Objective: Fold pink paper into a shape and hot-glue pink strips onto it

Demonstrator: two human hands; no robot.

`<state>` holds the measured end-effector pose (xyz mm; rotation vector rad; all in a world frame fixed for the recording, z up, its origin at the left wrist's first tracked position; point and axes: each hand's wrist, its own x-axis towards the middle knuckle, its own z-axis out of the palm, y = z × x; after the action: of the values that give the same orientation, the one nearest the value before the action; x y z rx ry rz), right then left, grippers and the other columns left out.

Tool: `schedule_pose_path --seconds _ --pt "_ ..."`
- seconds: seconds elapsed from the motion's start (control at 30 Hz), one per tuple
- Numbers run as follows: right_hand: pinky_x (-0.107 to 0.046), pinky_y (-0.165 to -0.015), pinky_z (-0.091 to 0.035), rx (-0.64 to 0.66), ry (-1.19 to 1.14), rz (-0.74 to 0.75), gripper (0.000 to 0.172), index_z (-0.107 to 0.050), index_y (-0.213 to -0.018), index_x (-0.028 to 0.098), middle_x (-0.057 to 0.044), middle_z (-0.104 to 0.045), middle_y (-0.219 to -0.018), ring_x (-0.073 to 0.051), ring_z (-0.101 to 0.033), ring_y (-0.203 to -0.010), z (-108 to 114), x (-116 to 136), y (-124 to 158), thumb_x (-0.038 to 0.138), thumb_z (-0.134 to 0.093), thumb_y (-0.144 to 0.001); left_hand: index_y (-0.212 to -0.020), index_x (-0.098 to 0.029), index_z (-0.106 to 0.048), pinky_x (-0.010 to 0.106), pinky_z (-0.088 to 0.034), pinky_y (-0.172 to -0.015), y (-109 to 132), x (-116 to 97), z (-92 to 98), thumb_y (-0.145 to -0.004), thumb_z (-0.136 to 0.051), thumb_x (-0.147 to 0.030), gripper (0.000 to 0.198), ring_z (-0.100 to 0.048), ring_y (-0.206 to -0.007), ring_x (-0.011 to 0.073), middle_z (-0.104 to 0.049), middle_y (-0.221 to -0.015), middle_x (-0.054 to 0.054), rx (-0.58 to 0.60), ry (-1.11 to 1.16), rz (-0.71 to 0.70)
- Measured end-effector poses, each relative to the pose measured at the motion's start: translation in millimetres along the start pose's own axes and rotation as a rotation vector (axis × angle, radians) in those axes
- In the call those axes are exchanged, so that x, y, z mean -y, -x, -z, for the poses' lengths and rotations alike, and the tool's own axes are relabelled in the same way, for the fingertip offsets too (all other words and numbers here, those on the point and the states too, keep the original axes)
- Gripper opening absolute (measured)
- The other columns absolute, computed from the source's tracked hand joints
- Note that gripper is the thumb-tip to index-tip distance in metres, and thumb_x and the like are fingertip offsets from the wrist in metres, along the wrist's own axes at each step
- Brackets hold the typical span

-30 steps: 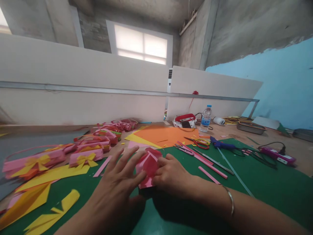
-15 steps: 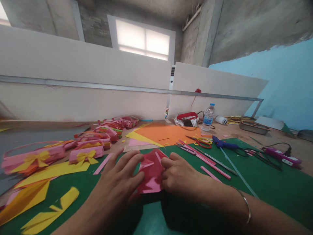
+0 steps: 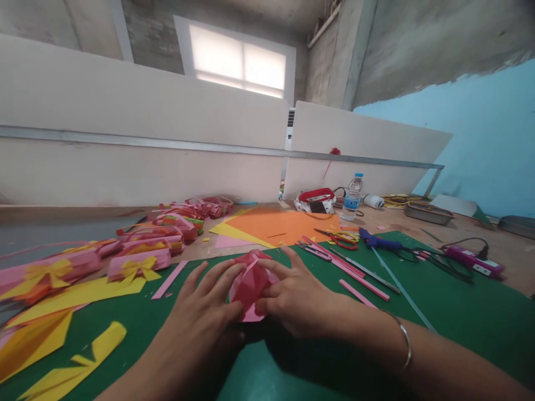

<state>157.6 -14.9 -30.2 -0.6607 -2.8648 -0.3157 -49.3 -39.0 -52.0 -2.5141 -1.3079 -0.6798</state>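
Both my hands hold a folded piece of red and pink paper point(image 3: 247, 285) just above the green cutting mat point(image 3: 451, 317). My left hand point(image 3: 204, 312) presses its left side with fingers curled against the paper. From the right, my right hand point(image 3: 292, 298) grips it, thumb and fingers pinching the fold. A metal bangle point(image 3: 404, 345) circles my right wrist.
Pink paper baskets with yellow bows point(image 3: 137, 264) lie in a row at the left, with yellow paper scraps point(image 3: 67, 345) in front. Orange sheets point(image 3: 280, 225), scissors point(image 3: 340, 239), a blue glue gun point(image 3: 376, 241), pink strips point(image 3: 359, 294), a water bottle point(image 3: 351, 197) and a metal tray point(image 3: 428, 213) lie beyond.
The paper piece was opened flatter half a second ago; now it is folded together into a narrower, raised shape. My hands have closed in around it.
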Motion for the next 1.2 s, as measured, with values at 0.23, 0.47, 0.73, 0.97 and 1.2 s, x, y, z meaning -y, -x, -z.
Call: schedule_pose_path --seconds 0.23,0.47,0.73,0.97,1.2 --pt "-0.060 -0.100 -0.008 0.023 -0.003 -0.021 0.023 -0.064 -0.095 0.023 -0.008 -0.070 -0.096 -0.028 -0.035 -0.125 -11.7 -3.6 -9.6 0.017 -0.055 -0.075 -0.073 -0.031 -0.074 0.060 -0.026 -0.097 -5.9 -7.0 -7.5 -0.067 -0.069 -0.037 0.010 -0.040 -0.125 0.0379 -0.053 -0.132 0.012 0.080 -0.069 0.124" --pt "-0.058 -0.099 -0.015 0.019 -0.025 -0.142 0.014 -0.064 -0.090 0.022 -0.008 -0.068 -0.101 -0.027 -0.038 -0.123 -11.6 -6.4 -8.7 0.024 -0.053 -0.081 -0.071 -0.027 -0.074 0.057 -0.031 -0.092 -8.4 -3.2 -12.1 -0.073 -0.060 -0.029 0.015 -0.043 -0.121 0.0391 -0.058 -0.124 0.016 0.094 -0.091 0.153" --pt "-0.050 -0.092 -0.028 -0.019 -0.086 -0.249 0.027 -0.061 -0.100 0.023 -0.007 -0.063 -0.107 -0.025 -0.047 -0.111 -26.8 -14.9 -16.2 0.014 -0.054 -0.075 -0.071 -0.024 -0.074 0.045 -0.042 -0.079 -15.0 0.4 -11.9 -0.067 -0.054 -0.016 0.022 -0.052 -0.104 0.0349 -0.062 -0.110 0.013 0.147 -0.098 0.240" --pt "-0.050 -0.090 -0.028 0.019 -0.052 -0.231 0.040 -0.054 -0.114 0.023 -0.010 -0.061 -0.111 -0.026 -0.048 -0.108 -23.0 -18.3 -19.2 0.018 -0.057 -0.074 -0.066 -0.017 -0.068 0.040 -0.044 -0.072 -29.4 1.0 -5.2 -0.069 -0.047 -0.014 0.022 -0.054 -0.097 0.0316 -0.062 -0.100 0.013 0.309 -0.078 0.316" --pt "-0.050 -0.088 -0.031 0.082 -0.057 -0.222 0.041 -0.053 -0.115 0.021 -0.011 -0.062 -0.109 -0.027 -0.051 -0.105 -18.6 -21.9 -20.3 0.016 -0.056 -0.074 -0.064 -0.017 -0.064 0.036 -0.043 -0.066 -41.6 5.7 -6.4 -0.066 -0.050 -0.022 0.015 -0.055 -0.094 0.0304 -0.062 -0.093 0.012 0.415 -0.068 0.362"
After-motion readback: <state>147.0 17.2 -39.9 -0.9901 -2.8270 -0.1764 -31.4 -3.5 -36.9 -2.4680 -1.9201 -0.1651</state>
